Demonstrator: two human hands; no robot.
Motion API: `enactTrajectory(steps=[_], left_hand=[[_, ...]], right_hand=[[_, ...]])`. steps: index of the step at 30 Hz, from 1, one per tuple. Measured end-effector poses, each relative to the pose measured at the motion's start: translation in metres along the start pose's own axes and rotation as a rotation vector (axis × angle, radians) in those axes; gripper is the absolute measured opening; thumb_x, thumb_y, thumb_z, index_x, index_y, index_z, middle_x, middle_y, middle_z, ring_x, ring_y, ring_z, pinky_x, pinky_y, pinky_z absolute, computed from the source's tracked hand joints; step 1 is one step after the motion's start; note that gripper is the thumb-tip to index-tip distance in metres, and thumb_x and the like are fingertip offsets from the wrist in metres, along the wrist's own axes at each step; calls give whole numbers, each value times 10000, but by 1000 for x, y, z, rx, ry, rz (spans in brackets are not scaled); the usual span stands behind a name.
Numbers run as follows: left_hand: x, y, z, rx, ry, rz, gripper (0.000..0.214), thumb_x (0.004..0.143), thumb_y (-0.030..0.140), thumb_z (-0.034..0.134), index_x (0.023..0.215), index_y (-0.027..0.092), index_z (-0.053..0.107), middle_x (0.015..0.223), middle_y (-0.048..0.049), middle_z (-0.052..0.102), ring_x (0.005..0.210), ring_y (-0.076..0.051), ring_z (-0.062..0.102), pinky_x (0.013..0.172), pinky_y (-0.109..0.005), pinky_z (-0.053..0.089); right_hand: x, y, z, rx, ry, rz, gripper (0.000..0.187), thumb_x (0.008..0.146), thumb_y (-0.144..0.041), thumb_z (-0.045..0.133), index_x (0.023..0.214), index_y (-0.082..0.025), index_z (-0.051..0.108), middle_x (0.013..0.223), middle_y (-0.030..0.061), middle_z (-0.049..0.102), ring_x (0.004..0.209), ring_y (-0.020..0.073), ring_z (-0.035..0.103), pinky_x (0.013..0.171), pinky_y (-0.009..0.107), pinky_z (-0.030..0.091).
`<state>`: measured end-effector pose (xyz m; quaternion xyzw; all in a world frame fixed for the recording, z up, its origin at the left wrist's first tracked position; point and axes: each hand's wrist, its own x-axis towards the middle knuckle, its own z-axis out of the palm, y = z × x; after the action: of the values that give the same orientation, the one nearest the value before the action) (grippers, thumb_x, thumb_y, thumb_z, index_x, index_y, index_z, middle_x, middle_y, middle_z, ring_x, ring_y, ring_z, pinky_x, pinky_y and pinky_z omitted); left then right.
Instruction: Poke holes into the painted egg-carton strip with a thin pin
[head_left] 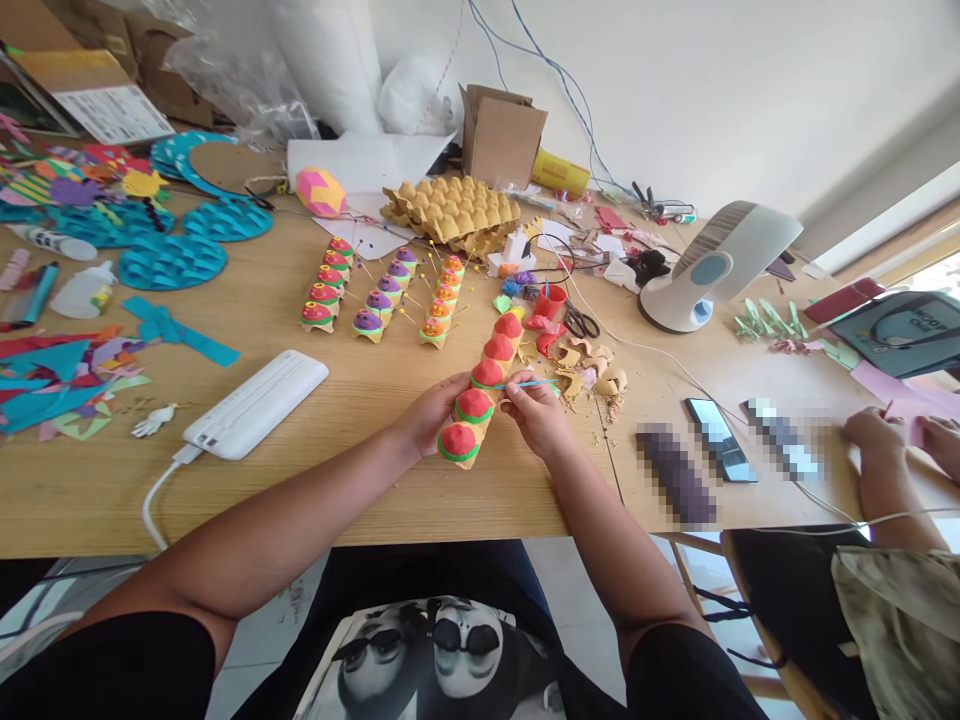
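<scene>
The left hand clasps a red-and-green egg-carton strip over the tabletop, fingers wrapped along its left side. The right hand pinches a thin blue stick between its fingers, one end at the strip. Three decorated strips stand farther back.

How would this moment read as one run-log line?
left hand: holding red-domed carton strip | right hand: gripping thin blue stick at strip | on table: three decorated strips, white fan
</scene>
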<state>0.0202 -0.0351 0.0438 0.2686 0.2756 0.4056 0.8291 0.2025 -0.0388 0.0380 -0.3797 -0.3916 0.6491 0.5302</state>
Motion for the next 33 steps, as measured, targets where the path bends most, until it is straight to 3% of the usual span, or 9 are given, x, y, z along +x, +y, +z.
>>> enactTrajectory(steps=[18,24,33], left_hand=[[0,0,-2,47,4,-2,236,1020,350,573,996,200,753,617,11,598,457,-92,493,504,-215,422],[-1,1,2,79,10,4,222,1001,352,584,956,212,750,594,10,579,517,-118,558,532,-217,426],[-2,0,0,109,-2,-6,226,997,385,588,970,222,742,681,-5,642,540,-116,570,556,-232,441]], right_hand=[[1,0,2,-70,8,-40,400,697,-517,917,813,-237,656,698,-38,650,670,117,550,664,269,433],[2,1,0,-100,8,-60,395,717,-532,901,824,-246,651,694,-39,648,678,124,559,671,277,438],[1,1,1,-156,20,-89,388,756,-535,872,826,-246,623,678,-37,661,652,130,561,654,287,428]])
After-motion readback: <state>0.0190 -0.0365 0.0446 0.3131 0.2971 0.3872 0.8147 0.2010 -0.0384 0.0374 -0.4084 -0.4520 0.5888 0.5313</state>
